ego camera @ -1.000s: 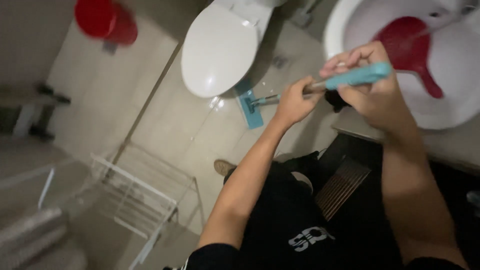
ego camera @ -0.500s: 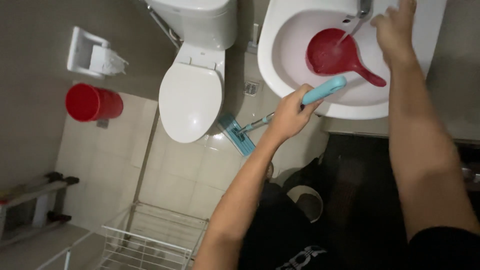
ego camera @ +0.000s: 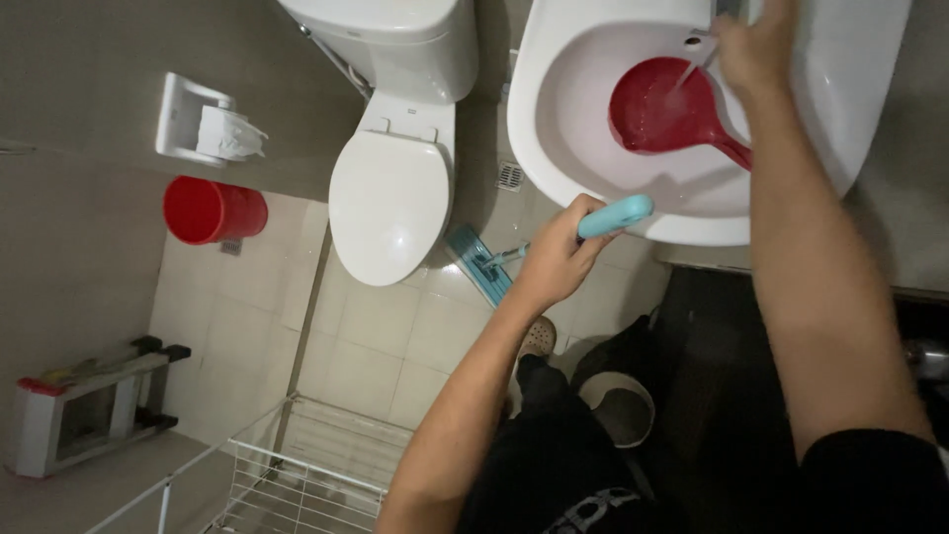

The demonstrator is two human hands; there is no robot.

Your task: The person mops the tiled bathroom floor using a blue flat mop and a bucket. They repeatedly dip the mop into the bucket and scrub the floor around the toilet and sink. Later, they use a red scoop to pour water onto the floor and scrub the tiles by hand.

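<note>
A mop with a light-blue handle stands upright, its flat blue head on the tiled floor between the toilet and the sink. The left hand has its fingers wrapped tight around the handle just below its top. The right hand reaches to the tap at the sink's far rim; whether those fingers grip anything cannot be told. A red scoop lies in the basin. A red bin sits left of the toilet.
</note>
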